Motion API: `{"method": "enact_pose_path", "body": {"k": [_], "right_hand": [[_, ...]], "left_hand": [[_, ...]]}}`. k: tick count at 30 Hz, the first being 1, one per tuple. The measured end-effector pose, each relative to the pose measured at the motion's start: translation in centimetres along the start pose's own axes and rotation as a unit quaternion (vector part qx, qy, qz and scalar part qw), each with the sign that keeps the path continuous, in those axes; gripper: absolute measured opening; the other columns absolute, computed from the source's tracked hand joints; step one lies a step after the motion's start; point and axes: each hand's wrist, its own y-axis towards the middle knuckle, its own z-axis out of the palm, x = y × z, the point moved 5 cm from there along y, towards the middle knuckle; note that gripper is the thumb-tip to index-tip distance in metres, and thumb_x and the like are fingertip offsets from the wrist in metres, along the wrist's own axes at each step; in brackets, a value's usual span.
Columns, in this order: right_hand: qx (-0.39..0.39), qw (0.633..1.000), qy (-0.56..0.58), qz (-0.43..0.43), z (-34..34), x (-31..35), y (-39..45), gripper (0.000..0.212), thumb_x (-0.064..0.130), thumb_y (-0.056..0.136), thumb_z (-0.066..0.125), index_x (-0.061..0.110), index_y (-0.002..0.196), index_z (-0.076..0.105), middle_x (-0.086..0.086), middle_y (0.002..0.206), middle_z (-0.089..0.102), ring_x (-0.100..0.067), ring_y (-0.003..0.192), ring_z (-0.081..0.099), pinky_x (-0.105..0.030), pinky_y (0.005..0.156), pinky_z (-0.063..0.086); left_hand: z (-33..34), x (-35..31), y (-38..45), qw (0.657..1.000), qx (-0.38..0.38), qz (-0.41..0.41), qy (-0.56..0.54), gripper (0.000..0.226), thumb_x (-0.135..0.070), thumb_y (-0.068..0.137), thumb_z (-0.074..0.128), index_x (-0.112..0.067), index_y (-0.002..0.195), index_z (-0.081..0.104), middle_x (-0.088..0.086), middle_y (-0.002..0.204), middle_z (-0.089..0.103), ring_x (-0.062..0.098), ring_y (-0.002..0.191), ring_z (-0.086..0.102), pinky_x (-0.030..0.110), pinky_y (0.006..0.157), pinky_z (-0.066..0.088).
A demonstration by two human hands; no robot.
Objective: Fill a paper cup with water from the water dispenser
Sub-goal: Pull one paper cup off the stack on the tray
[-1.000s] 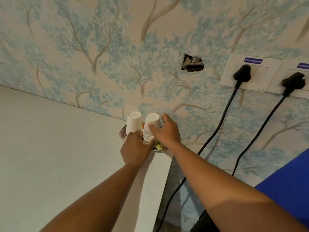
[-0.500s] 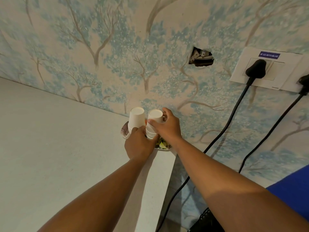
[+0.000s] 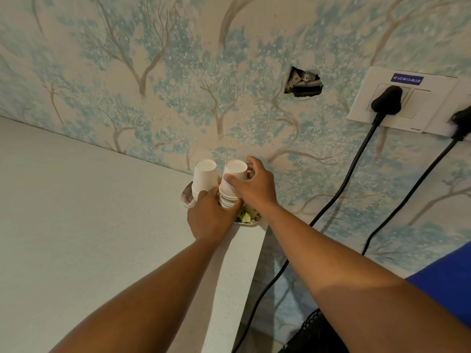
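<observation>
A pale counter fills the left side and ends at a corner against a wall papered with blue-leaved trees. On that corner sits a patterned plate carrying two stacks of upside-down white paper cups. The left stack stands free at its top, while its base is hidden behind the left hand. That hand reaches in from below, its back to the camera, with its fingers curled around the bottom of the right stack; how tightly they close cannot be told, since the fingertips are hidden. The two stacks stand just beside each other, nearly touching. The right hand comes in from the right and grips the upper cups of the right stack, thumb across the near side and fingers wrapped round the far side. Further right, a ragged hole breaks the wallpaper. Beyond it, a white socket plate holds two black plugs, their cords hanging down the wall. A blue shape shows at the right edge.
</observation>
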Motion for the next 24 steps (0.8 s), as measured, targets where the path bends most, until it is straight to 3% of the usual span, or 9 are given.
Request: {"method": "enact_pose_path", "body": {"k": [10, 20, 24], "right_hand": [[0.000, 1.000, 0.002, -0.008, -0.8, 0.5, 0.0, 0.081, 0.049, 0.071, 0.077, 0.026, 0.141, 0.042, -0.002, 0.132, 0.060, -0.020, 0.115, 0.060, -0.043, 0.094, 0.054], [-0.014, 0.999, 0.033, -0.031, -2.1, 1.6, -0.2, 0.081, 0.052, 0.068, 0.078, 0.030, 0.138, 0.044, 0.001, 0.130, 0.060, -0.018, 0.111, 0.061, -0.042, 0.091, 0.056], [-0.035, 0.997, 0.054, -0.052, -2.7, 2.4, -0.5, 0.083, 0.059, 0.065, 0.075, 0.032, 0.137, 0.044, 0.002, 0.134, 0.058, -0.019, 0.113, 0.061, -0.042, 0.090, 0.057]], "left_hand": [[-0.4, -0.5, -0.5, 0.999, -0.021, 0.004, -0.044, 0.066, -0.075, 0.076, 0.060, -0.032, 0.125, 0.055, -0.008, 0.118, 0.068, 0.015, 0.104, 0.067, 0.030, 0.085, 0.050], [-1.1, -1.6, -0.7, 0.998, -0.035, -0.003, -0.059, 0.073, -0.074, 0.075, 0.062, -0.030, 0.133, 0.052, -0.006, 0.124, 0.066, 0.017, 0.111, 0.064, 0.040, 0.092, 0.053], [-1.8, -2.4, -0.6, 0.995, -0.042, -0.010, -0.089, 0.069, -0.059, 0.078, 0.072, -0.025, 0.133, 0.050, -0.007, 0.120, 0.066, 0.002, 0.100, 0.050, 0.026, 0.084, 0.043]]}}
